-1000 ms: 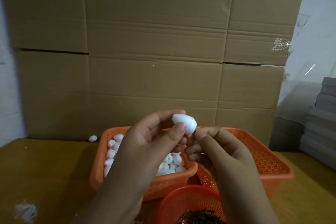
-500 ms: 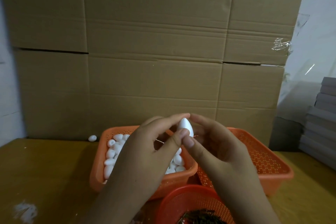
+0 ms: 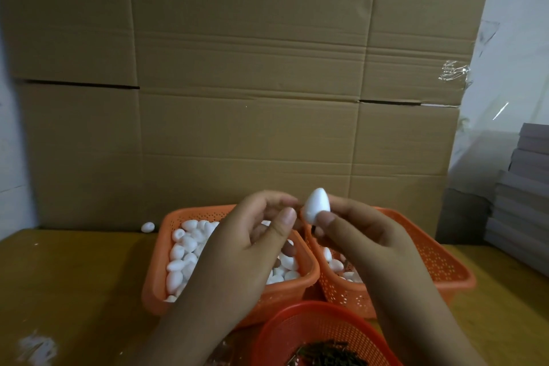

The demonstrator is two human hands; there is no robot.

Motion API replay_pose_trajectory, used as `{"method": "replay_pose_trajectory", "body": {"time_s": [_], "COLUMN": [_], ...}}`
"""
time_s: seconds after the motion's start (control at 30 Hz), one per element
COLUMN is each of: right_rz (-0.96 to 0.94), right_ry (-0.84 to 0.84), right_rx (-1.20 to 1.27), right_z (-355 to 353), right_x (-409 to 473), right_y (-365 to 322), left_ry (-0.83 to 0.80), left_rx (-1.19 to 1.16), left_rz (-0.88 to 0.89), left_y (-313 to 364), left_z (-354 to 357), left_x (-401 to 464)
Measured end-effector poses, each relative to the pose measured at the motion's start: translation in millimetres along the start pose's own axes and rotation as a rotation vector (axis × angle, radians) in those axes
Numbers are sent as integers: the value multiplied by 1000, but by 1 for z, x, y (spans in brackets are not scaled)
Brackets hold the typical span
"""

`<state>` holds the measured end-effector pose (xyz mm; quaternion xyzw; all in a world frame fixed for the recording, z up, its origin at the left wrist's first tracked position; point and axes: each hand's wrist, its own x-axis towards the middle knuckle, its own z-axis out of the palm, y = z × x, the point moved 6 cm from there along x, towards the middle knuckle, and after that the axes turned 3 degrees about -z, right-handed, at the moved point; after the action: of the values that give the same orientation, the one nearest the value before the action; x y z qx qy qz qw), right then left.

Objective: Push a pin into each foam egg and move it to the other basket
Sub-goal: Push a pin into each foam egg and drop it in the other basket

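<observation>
Nearest, below the grip: red round basket, perforated, with a heap of dark thin pins in it.

Right hand holds foam egg pinched between thumb and fingertips, raised above the baskets. Egg's long axis near upright, tilted slightly; narrow end up, blunt end down toward the thumb. White, matte, smooth, faint seam along the side. Pin in the egg not discernible.

Left hand just beside the egg on its left; fingers curled, thumb tip close to the fingertips, narrow gap. Whether anything is pinched there: cannot tell.

Beneath the left hand: orange left basket, rectangular, perforated, filled with many white eggs. Beneath the right hand, touching or just beside the first: orange right basket, a few white eggs visible in its near-left part.

Surface: yellow-brown wood, white scuff at near left. One stray egg on it, beyond the left basket's far-left corner.

Beyond: wall of stacked cardboard boxes, clear tape scrap at its right edge. Far right: stack of grey flat sheets, pale wall behind.
</observation>
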<state>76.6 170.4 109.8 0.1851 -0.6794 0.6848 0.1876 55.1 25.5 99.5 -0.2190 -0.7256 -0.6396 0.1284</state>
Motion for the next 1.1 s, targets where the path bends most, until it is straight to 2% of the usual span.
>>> {"method": "replay_pose_trajectory", "body": {"time_s": [0.1, 0.23, 0.4, 0.87, 1.0, 1.1], "right_rz": [24, 7, -23, -100, -52, -35], "right_ry": [9, 3, 14, 48, 9, 25], "right_rx": [7, 8, 14, -25, -3, -180], "right_z": [-3, -1, 0, -4, -4, -13], "right_x": [2, 2, 0, 1, 2, 8], "right_y": [0, -4, -7, -12, -9, 2], "left_ry": [-108, -165, -149, -79, -107, -78], "left_rx": [63, -2, -111, -86, 39, 316], "left_rz": [-33, -65, -84, 5, -3, -20], "left_y": [-4, -4, -6, 1, -4, -18], "left_z": [11, 19, 21, 17, 17, 8], "left_x": [-1, -2, -2, -3, -1, 3]}}
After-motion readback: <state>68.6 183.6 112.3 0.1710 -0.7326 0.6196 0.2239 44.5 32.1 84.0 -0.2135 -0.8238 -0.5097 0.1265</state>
